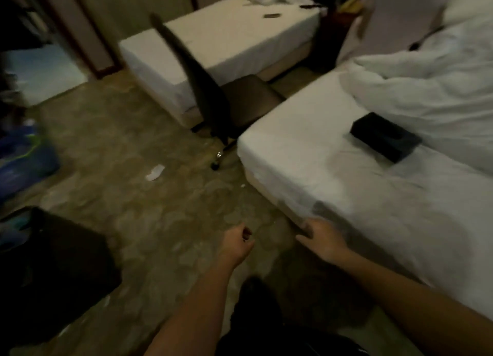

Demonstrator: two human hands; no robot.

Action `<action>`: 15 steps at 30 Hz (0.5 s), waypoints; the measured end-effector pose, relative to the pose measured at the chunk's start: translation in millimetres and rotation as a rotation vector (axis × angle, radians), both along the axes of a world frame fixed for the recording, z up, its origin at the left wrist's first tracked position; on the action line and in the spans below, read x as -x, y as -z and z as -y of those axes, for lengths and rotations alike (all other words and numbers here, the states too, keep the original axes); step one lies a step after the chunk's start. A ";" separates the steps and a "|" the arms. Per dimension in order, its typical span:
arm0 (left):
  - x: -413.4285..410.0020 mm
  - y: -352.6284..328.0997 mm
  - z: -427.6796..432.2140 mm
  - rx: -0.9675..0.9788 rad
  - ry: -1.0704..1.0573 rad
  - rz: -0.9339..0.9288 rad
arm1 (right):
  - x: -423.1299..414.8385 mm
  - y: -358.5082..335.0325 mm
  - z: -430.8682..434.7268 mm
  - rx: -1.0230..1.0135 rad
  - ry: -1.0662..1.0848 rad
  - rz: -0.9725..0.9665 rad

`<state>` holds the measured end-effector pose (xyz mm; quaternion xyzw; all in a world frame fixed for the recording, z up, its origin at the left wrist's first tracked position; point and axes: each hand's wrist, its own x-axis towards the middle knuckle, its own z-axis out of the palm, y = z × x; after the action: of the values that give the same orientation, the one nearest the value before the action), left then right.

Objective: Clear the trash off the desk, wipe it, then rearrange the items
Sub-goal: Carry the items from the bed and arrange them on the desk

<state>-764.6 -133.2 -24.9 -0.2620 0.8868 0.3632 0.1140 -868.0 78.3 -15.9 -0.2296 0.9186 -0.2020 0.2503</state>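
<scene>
White paper scrap (154, 173) lies on the carpet (114, 142) near the chair (213, 102), well apart from both hands. The left hand (237, 242) hangs over the carpet, fingers loosely curled, nothing seen in it. The right hand (322, 238), fingers slack and spread, is just beside the bed (306, 174) corner. A black box (385, 136) sits on that bed.

Dim light is falling across a patterned carpet (112, 147). Two white beds, far (226, 43) and near (333, 185), are standing apart, a dark swivel chair (240, 99) sitting between them. A rumpled duvet (426, 88) is lying on the near one.
</scene>
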 end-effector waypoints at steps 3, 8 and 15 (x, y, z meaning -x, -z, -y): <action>73.5 8.2 -5.6 -0.009 0.140 0.004 | 48.6 12.0 -25.9 -0.037 0.180 0.018; 199.0 24.1 -1.9 -0.017 0.313 -0.051 | 126.9 28.5 -44.4 -0.073 0.410 0.068; 352.0 46.3 -9.1 0.004 0.576 0.034 | 216.6 39.1 -56.6 -0.034 0.664 0.099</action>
<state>-1116.5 -124.1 -71.2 -0.0056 0.9233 0.3100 0.2267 -1084.6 134.9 -55.0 0.0962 0.9333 -0.2679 0.2188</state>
